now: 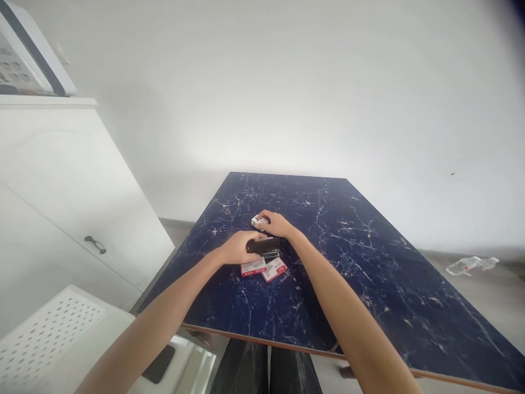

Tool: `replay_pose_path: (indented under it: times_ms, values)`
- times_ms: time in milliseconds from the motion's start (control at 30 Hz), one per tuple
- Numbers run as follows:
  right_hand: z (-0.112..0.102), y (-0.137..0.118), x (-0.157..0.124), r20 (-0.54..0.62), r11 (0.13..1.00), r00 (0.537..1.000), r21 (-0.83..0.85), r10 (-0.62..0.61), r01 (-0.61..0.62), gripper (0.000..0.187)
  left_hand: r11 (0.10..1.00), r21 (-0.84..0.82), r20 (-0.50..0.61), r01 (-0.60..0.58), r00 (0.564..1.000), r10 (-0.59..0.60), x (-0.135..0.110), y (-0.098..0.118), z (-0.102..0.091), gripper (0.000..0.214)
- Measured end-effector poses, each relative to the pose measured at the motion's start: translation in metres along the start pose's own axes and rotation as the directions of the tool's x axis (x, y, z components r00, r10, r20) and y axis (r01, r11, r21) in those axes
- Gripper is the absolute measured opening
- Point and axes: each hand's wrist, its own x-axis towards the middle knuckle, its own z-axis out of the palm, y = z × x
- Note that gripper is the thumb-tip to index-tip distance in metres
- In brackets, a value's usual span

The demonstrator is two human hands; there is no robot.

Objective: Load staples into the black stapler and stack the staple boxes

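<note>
Right at the near edge of the dark blue marbled surface it's just bare forearms reaching in; all the stuff sits further out, toward the middle. First up are the left red-and-white box and the right red-and-white box, lying flat, side by side, just near of the hands. My guess is they're parked there to stay in easy reach.

Just past them the left hand has its grip closed over the left end of a black stapler lying on the surface, probably pinned so it can't skid. A bit further on, the right hand has its grip curled shut around a small white box, low over the surface just beyond the stapler.

Way off right, a clear bottle lies on the floor.
</note>
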Motion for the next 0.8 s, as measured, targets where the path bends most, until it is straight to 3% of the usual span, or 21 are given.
replay_pose_path:
  times_ms: [100,200,367,433,533,667,700,800]
  values:
    - [-0.013,-0.003,-0.013,-0.006,0.998,1.0,-0.059,0.015,-0.015,0.029,0.996,0.037,0.027,-0.079,0.997,0.078,0.0,0.013,0.008,0.041]
    - [-0.033,0.002,-0.046,0.045,0.997,0.999,-0.075,-0.019,0.022,0.03,0.993,0.065,0.018,-0.096,0.995,0.095,0.0,0.015,0.013,0.04]
    - [-0.07,0.011,-0.116,0.16,0.991,0.98,-0.089,0.117,-0.104,0.032,0.987,0.105,-0.015,-0.118,0.993,0.12,0.003,0.015,0.024,0.046]
    - [-0.079,0.012,-0.134,0.2,0.989,0.969,-0.048,0.148,-0.141,0.03,0.981,0.148,-0.035,-0.126,0.991,0.133,0.005,0.017,0.025,0.039]
    - [-0.084,0.007,-0.146,0.183,0.993,0.976,-0.027,0.119,-0.116,0.025,0.973,0.211,-0.056,-0.091,0.993,0.105,0.007,0.02,0.021,0.027]
    - [-0.083,-0.009,-0.15,-0.038,0.993,0.999,-0.114,0.023,-0.028,0.018,0.96,0.28,-0.087,0.003,0.996,0.022,0.007,0.016,0.013,0.028]
    - [-0.082,-0.015,-0.151,-0.046,0.993,0.999,-0.122,0.004,-0.009,0.019,0.959,0.279,-0.092,0.042,0.996,-0.017,0.006,0.014,0.011,0.029]
    - [-0.072,-0.033,-0.156,0.11,0.992,0.991,-0.092,-0.074,0.084,0.021,0.96,0.253,-0.1,0.121,0.99,-0.099,0.006,0.009,0.011,0.03]
